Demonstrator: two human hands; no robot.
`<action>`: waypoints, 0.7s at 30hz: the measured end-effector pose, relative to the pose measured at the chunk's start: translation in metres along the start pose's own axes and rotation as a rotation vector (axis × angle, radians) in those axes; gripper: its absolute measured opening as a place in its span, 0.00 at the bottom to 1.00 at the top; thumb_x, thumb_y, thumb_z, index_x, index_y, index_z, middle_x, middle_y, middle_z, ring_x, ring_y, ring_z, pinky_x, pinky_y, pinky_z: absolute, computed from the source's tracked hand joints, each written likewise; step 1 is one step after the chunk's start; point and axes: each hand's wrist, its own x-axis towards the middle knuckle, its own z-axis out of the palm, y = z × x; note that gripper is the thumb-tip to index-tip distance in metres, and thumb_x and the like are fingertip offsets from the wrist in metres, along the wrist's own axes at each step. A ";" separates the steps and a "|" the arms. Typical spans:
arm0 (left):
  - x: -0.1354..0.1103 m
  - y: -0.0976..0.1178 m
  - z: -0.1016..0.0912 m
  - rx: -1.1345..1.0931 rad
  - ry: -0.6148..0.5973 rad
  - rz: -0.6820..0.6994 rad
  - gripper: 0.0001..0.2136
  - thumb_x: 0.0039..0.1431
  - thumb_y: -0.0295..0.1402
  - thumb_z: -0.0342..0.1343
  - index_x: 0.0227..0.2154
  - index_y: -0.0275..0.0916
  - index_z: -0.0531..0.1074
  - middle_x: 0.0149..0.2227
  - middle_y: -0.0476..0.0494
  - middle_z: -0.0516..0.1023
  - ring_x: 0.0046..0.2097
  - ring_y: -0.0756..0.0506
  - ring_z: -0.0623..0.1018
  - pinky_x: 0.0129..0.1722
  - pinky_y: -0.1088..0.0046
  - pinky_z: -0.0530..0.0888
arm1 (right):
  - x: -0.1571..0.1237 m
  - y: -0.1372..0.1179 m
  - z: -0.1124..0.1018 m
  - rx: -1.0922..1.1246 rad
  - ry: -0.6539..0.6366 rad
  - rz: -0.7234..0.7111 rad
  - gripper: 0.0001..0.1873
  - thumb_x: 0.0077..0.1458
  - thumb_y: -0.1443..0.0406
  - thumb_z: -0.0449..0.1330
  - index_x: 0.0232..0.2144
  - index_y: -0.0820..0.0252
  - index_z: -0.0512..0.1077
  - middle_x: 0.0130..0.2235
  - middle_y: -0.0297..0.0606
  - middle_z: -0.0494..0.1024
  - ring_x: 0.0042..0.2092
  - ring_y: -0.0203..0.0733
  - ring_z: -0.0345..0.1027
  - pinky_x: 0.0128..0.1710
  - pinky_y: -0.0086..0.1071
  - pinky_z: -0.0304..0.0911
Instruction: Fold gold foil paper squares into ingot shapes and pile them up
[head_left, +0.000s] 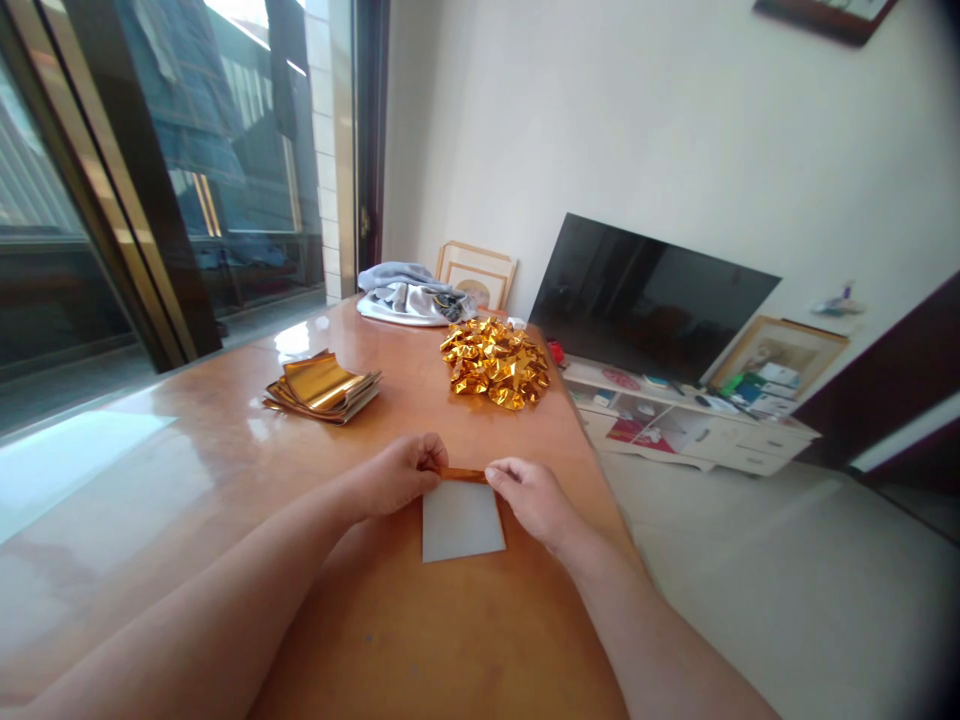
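Observation:
A small square sheet of foil paper (461, 522) lies white side up on the wooden table (225, 470), its far edge folded over to show a gold strip. My left hand (401, 472) pinches the left end of that fold. My right hand (529, 495) pinches the right end. Both hands rest on the table with fingers closed on the paper's far edge.
A stack of flat gold foil sheets (322, 387) lies to the left beyond my hands. A pile of folded gold pieces (496, 362) sits farther back. Grey cloth (409, 293) and picture frames are at the table's far end. The table's right edge drops to a floor with a TV stand (675, 420).

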 end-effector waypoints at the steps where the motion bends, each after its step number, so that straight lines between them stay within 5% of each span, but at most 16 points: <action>1: 0.001 -0.001 0.000 0.049 0.009 0.024 0.07 0.46 0.27 0.54 0.32 0.38 0.67 0.26 0.53 0.72 0.29 0.50 0.70 0.27 0.76 0.62 | -0.001 -0.001 0.000 -0.010 -0.005 -0.009 0.16 0.58 0.54 0.60 0.34 0.61 0.77 0.33 0.35 0.78 0.35 0.40 0.69 0.38 0.32 0.63; 9: 0.000 -0.005 -0.005 0.276 0.051 0.049 0.12 0.48 0.29 0.55 0.38 0.39 0.73 0.32 0.49 0.78 0.32 0.47 0.75 0.31 0.74 0.66 | -0.003 -0.005 -0.008 -0.307 0.023 -0.208 0.06 0.56 0.64 0.61 0.33 0.56 0.79 0.33 0.35 0.78 0.36 0.39 0.70 0.38 0.31 0.63; 15: 0.000 0.002 -0.011 0.487 0.009 0.169 0.08 0.49 0.25 0.53 0.26 0.39 0.77 0.29 0.48 0.77 0.33 0.47 0.74 0.33 0.74 0.66 | -0.009 -0.014 -0.013 -0.469 -0.009 -0.285 0.08 0.56 0.67 0.61 0.35 0.53 0.80 0.35 0.34 0.76 0.35 0.38 0.70 0.38 0.29 0.62; 21: -0.004 0.013 -0.015 0.623 -0.011 0.306 0.09 0.52 0.24 0.53 0.25 0.40 0.78 0.30 0.46 0.76 0.35 0.46 0.74 0.36 0.73 0.66 | -0.015 -0.023 -0.013 -0.571 -0.020 -0.323 0.08 0.56 0.69 0.59 0.34 0.53 0.78 0.35 0.34 0.75 0.35 0.38 0.70 0.37 0.28 0.62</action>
